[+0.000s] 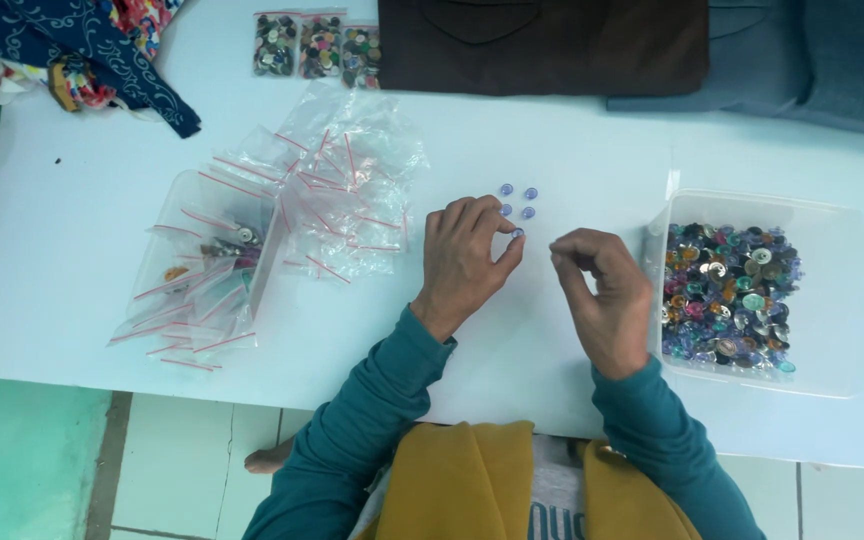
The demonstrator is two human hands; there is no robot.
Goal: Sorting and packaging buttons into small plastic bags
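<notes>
My left hand [467, 255] rests on the white table [82, 200] and pinches a small blue button [518, 233] between thumb and forefinger. Just beyond it lie several more small blue buttons [517, 200] in a little group. My right hand [602, 290] hovers to the right with its fingers curled in; I cannot see anything in it. A clear plastic tub [832, 300] full of mixed coloured buttons stands right of that hand.
A heap of small clear zip bags with red strips [282, 210] lies at the left. Three filled button bags [317, 45] sit at the back. Dark brown cloth [542, 45], blue-grey cloth [812, 60] and patterned fabric [82, 50] line the far edge.
</notes>
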